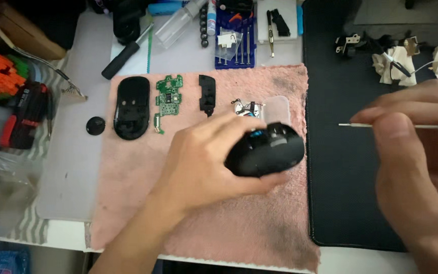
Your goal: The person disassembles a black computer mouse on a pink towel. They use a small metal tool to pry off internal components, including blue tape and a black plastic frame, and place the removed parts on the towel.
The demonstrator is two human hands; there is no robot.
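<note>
My left hand (198,162) grips a black computer mouse shell (265,149) over a pink towel (143,203), fingers curled under and around it. A blue part shows on the shell's top. My right hand (416,162) pinches a thin metal screwdriver (351,125) held level above a black mat (340,193). On the towel behind lie a black mouse top cover (131,107), a green circuit board (167,100), a black side piece (207,94) and a small part with wires (244,107) next to a clear plastic piece (278,107).
A round black disc (96,125) lies left of the towel on a grey sheet. A blue screwdriver-bit case (235,38), a black-handled screwdriver (121,58) and a clear bottle (176,23) sit at the back. White cloth and metal bits (394,58) rest at the mat's far right.
</note>
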